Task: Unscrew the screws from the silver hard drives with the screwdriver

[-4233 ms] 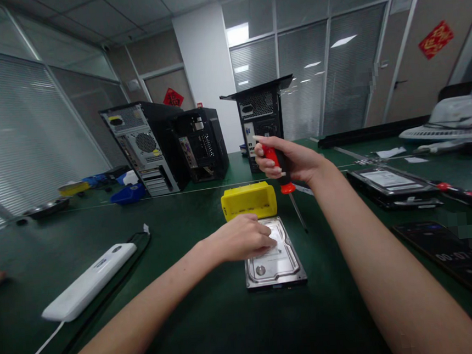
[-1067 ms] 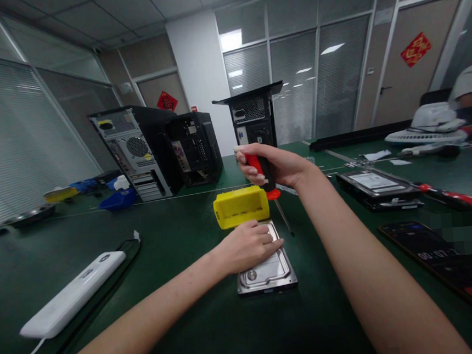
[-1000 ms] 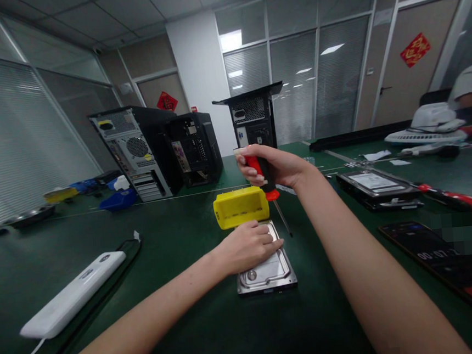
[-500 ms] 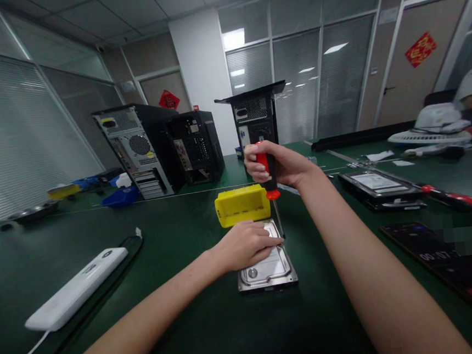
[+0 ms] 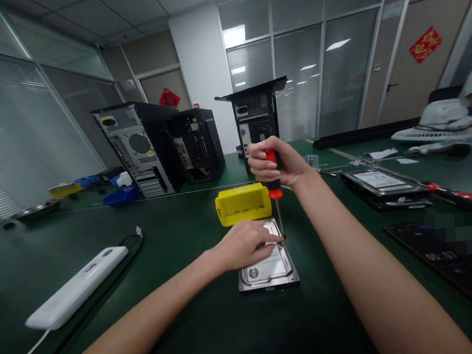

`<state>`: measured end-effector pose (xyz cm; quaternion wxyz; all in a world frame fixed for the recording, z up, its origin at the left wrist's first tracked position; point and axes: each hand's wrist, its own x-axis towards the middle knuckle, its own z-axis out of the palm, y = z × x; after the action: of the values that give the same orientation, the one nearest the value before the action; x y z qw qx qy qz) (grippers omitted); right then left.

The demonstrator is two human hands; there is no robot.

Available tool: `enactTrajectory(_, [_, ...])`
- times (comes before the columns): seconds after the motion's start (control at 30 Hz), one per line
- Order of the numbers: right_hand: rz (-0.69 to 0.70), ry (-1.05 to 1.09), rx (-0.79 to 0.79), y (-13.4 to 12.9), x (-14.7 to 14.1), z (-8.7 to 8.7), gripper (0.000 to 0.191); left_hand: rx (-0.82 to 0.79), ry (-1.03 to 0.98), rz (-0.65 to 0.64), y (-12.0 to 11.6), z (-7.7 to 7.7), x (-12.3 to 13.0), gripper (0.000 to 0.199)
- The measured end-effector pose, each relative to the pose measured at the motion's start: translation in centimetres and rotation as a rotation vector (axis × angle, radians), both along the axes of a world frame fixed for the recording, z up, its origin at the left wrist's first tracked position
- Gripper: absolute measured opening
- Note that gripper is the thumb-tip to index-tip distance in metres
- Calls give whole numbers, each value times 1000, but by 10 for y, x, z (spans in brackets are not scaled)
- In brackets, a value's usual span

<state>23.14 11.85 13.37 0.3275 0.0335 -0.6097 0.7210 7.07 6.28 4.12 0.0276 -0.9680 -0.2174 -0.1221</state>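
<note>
A silver hard drive (image 5: 269, 273) lies flat on the green table. My left hand (image 5: 246, 246) rests across its upper left part, fingers stretched out, the index fingertip beside the tip of a screwdriver (image 5: 276, 193). That screwdriver has a red and black handle, and my right hand (image 5: 274, 162) is wrapped round it. Its shaft points down, almost upright, to the right edge of the drive. The fingertip hides the exact spot where the tip meets the drive. Just behind the drive, a yellow bin (image 5: 242, 205) faces me with its open side.
Computer cases (image 5: 147, 152) stand at the back. On the left lies a white power strip (image 5: 78, 287) with its cable. To the right are stacked hard drives (image 5: 379, 183), a phone (image 5: 437, 261) showing a timer, a red and black tool (image 5: 464, 195) and a white cap (image 5: 440, 120).
My right hand's grip on the screwdriver handle has shifted, with the fingers more tightly curled and the hand slightly to the right. The left hand and hard drive look nearly unmoved.
</note>
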Motion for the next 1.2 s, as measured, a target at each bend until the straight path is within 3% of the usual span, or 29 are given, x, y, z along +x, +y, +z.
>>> enactTrajectory(0.2, [-4,44,-23,-4,-1,5,38,27,27,-3,3,-2,-2,25])
enactTrajectory(0.7, [110,57,20,-3,-6,1,28,194,38,-119,9,-7,-4,27])
enactTrajectory(1.2, [143,30,-7,-3,-11,-2,25,182,20,-143,14,-10,-9,29])
